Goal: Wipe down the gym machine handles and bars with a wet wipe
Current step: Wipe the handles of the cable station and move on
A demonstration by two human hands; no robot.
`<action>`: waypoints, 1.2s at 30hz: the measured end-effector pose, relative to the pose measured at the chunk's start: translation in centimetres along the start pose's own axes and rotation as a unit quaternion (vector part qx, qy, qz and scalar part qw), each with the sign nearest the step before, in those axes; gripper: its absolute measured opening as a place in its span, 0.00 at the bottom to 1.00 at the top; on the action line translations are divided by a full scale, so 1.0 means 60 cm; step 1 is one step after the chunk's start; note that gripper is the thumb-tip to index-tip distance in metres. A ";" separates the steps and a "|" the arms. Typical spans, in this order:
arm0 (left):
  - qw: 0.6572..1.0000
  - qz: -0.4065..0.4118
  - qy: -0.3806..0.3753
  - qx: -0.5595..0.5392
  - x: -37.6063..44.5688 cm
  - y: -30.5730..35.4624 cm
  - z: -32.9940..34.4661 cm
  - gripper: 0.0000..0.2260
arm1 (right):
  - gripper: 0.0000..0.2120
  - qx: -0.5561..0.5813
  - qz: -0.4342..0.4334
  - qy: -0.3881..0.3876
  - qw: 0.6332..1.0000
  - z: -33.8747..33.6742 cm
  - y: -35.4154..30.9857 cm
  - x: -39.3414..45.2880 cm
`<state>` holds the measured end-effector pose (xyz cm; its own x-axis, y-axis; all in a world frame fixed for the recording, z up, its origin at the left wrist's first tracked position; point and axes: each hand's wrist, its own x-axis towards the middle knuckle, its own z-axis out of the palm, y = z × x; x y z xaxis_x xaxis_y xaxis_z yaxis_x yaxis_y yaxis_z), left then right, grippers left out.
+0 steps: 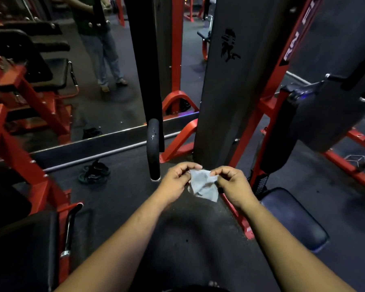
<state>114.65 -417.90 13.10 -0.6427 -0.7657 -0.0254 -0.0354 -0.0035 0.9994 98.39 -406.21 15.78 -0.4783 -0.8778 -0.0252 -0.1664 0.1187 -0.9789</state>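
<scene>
Two hands, left (174,182) and right (233,184), pinch one wet wipe (203,185) beside one black handle (153,148)

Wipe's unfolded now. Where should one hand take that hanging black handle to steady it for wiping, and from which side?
Grip the black handle around its lower straight stretch, just above the open end, coming from the right with the left hand, which is nearest. It hangs upright and bare there, and the wet wipe could stay with the right hand.

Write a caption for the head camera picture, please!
Both hands, left hand and right hand, pinch a wet wipe beside a black handle.
</scene>
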 end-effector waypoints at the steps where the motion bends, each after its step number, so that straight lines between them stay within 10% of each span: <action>1: 1.000 -0.018 0.007 -0.017 0.005 0.004 0.012 0.17 | 0.18 -0.012 -0.005 -0.004 1.000 -0.009 0.004 0.009; 8: 0.962 -0.214 0.051 -0.164 0.042 -0.001 0.104 0.22 | 0.21 -0.053 -0.032 -0.051 0.997 -0.090 0.050 0.092; 19: 0.972 -0.071 0.217 -0.054 0.076 0.013 0.194 0.05 | 0.09 0.052 -0.002 -0.133 0.990 -0.152 0.077 0.178; 23: 0.968 -0.046 0.246 -0.014 0.077 0.020 0.192 0.04 | 0.30 0.273 0.175 -0.233 0.917 -0.134 0.061 0.188; 29: 0.951 -0.032 0.288 0.113 0.097 0.022 0.156 0.05 | 0.13 0.111 0.057 -0.288 0.950 -0.119 0.061 0.218; 36: 0.816 0.064 0.366 0.443 0.106 0.064 0.101 0.11 | 0.04 0.050 -0.011 -0.186 0.981 -0.109 0.046 0.279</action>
<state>105.79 -418.88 16.63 -0.0674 -0.9037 0.4227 -0.7522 0.3244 0.5736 84.27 -417.55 13.97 -0.1249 -0.9905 -0.0577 -0.0792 0.0679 -0.9945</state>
